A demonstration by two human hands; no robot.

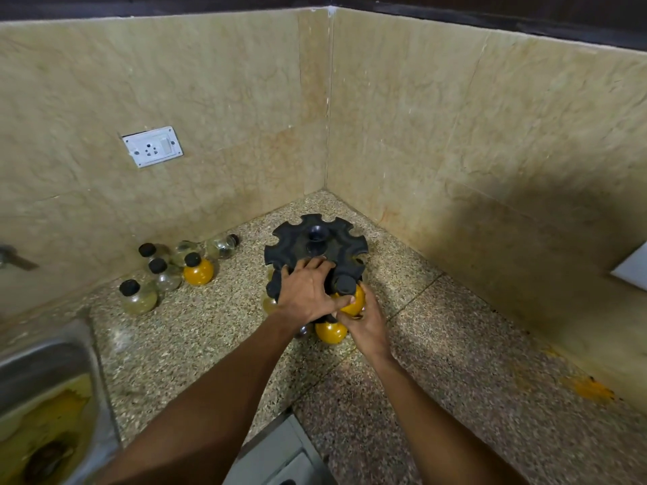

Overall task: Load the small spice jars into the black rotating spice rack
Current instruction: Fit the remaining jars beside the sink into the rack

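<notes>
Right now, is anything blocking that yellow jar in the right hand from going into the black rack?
Partly. The left hand lies over the rack's near edge, right beside the yellow jar the right hand holds there. Another yellow jar sits just below. The far top notches look open.

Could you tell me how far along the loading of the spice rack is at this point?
Partly done. The rack already carries a yellow jar low at its near side. In hand: the right hand holds another yellow jar at the rack while the left hand steadies it. Left: about six loose jars by the wall, and the top slots look empty.
</notes>
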